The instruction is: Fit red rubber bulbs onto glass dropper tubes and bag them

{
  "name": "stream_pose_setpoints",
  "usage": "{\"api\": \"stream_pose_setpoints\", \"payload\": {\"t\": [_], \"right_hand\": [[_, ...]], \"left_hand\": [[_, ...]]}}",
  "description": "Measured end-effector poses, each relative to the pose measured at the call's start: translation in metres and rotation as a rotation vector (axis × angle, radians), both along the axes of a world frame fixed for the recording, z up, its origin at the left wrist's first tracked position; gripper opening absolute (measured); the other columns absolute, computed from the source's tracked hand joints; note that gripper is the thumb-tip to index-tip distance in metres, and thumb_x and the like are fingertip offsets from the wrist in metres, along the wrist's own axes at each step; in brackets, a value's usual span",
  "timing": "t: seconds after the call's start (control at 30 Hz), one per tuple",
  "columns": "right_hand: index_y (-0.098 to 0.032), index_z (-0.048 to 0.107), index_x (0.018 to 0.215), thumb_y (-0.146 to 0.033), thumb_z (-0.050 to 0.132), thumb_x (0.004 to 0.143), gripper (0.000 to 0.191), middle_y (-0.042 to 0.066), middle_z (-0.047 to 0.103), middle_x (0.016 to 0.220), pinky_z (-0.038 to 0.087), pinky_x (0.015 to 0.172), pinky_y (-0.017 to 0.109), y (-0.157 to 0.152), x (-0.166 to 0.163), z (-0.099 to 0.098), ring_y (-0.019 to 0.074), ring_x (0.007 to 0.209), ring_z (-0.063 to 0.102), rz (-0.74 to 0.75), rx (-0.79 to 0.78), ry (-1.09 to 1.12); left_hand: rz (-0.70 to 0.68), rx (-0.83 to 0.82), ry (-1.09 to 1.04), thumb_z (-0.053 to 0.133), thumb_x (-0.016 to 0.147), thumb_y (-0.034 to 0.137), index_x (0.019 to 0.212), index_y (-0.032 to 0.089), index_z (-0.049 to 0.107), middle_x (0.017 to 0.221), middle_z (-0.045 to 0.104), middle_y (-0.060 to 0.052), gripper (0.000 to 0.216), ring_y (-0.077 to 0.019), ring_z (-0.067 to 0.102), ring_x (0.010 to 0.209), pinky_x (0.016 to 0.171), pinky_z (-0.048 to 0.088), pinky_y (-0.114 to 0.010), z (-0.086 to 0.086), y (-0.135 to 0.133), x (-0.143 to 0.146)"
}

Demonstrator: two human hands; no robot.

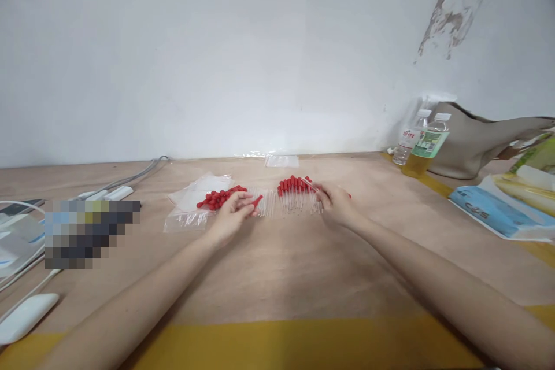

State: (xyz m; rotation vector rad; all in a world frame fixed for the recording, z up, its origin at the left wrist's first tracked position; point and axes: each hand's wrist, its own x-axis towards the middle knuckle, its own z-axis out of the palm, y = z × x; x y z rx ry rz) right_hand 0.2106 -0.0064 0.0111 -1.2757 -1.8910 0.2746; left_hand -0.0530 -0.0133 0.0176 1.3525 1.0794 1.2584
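My left hand (232, 217) pinches a red rubber dropper bulb (257, 201) between thumb and fingers. My right hand (336, 203) is closed on a thin clear glass tube (309, 184), its end pointing left. A pile of loose red bulbs (214, 199) lies just left of my left hand, partly behind it. Between the hands, bare glass tubes (266, 203) lie side by side on the table. Beside them, near my right hand, is a row of droppers (297, 186) with red bulbs on their far ends. A bit of red shows behind my right hand.
Clear plastic bags (186, 221) lie under the bulb pile, and another flat bag (281, 161) is by the wall. Two bottles (427, 144) and a blue tissue pack (494, 211) stand and lie at right. Cables (145, 170) and a white device (28, 318) are at left.
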Motion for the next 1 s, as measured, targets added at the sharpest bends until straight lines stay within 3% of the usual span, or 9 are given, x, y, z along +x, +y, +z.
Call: {"api": "stream_pose_setpoints", "payload": {"t": [0.07, 0.17, 0.37, 0.6, 0.77, 0.9, 1.0], "right_hand": [[-0.018, 0.054, 0.096, -0.02, 0.036, 0.082, 0.023, 0.006, 0.061, 0.088, 0.042, 0.069, 0.027, -0.012, -0.009, -0.012, 0.0156, 0.079, 0.056, 0.066, 0.096, 0.022], [-0.018, 0.056, 0.092, -0.024, 0.039, 0.083, 0.02, 0.005, 0.062, 0.084, 0.042, 0.066, 0.027, -0.029, -0.018, -0.022, 0.0151, 0.074, 0.056, 0.116, 0.131, 0.048], [-0.019, 0.06, 0.086, -0.027, 0.042, 0.084, 0.02, 0.003, 0.063, 0.074, 0.038, 0.06, 0.025, -0.042, -0.024, -0.018, 0.0129, 0.063, 0.053, 0.144, 0.15, -0.032], [-0.022, 0.06, 0.091, -0.026, 0.042, 0.084, 0.02, 0.002, 0.064, 0.081, 0.035, 0.069, 0.029, -0.044, -0.033, -0.018, 0.0135, 0.067, 0.055, 0.15, 0.125, -0.088], [-0.022, 0.061, 0.089, -0.028, 0.041, 0.085, 0.021, 0.002, 0.065, 0.078, 0.035, 0.071, 0.03, -0.046, -0.036, -0.021, 0.0132, 0.065, 0.055, 0.173, 0.1, -0.09], [-0.022, 0.061, 0.091, -0.028, 0.041, 0.085, 0.023, 0.002, 0.066, 0.079, 0.036, 0.072, 0.03, -0.047, -0.037, -0.023, 0.0135, 0.067, 0.057, 0.238, 0.086, -0.072], [-0.022, 0.062, 0.09, -0.028, 0.04, 0.086, 0.023, 0.002, 0.066, 0.086, 0.035, 0.077, 0.032, -0.046, -0.035, -0.022, 0.0144, 0.074, 0.058, 0.283, 0.069, -0.079]], "left_hand": [[-0.087, -0.104, -0.073, 0.064, 0.061, 0.019, 0.093, 0.014, 0.054, 0.078, 0.061, -0.001, 0.034, -0.0122, 0.061, 0.068, 0.077, 0.044, -0.03, -0.006, -0.011, 0.014], [-0.162, -0.172, -0.014, 0.059, 0.066, 0.016, 0.097, 0.012, 0.057, 0.079, 0.063, -0.004, 0.032, -0.0131, 0.061, 0.076, 0.084, 0.041, -0.03, -0.013, -0.022, 0.027], [-0.224, -0.096, 0.1, 0.057, 0.071, 0.017, 0.101, 0.013, 0.055, 0.082, 0.065, -0.005, 0.03, -0.0173, 0.06, 0.088, 0.088, 0.039, -0.034, -0.02, -0.027, 0.026], [-0.299, -0.037, 0.127, 0.059, 0.072, 0.023, 0.101, 0.014, 0.053, 0.089, 0.065, -0.006, 0.03, -0.0178, 0.06, 0.091, 0.088, 0.04, -0.034, -0.021, -0.027, 0.027], [-0.27, 0.03, 0.195, 0.062, 0.069, 0.028, 0.097, 0.014, 0.056, 0.088, 0.064, -0.006, 0.031, -0.0157, 0.06, 0.081, 0.076, 0.044, -0.029, -0.023, -0.028, 0.03], [-0.236, 0.139, 0.282, 0.057, 0.073, 0.035, 0.089, 0.012, 0.06, 0.072, 0.062, -0.004, 0.029, -0.0121, 0.055, 0.064, 0.061, 0.044, -0.024, -0.027, -0.029, 0.032], [-0.225, 0.208, 0.337, 0.053, 0.076, 0.036, 0.089, 0.013, 0.062, 0.067, 0.059, -0.002, 0.028, -0.0115, 0.052, 0.06, 0.058, 0.042, -0.023, -0.026, -0.031, 0.031]]}}
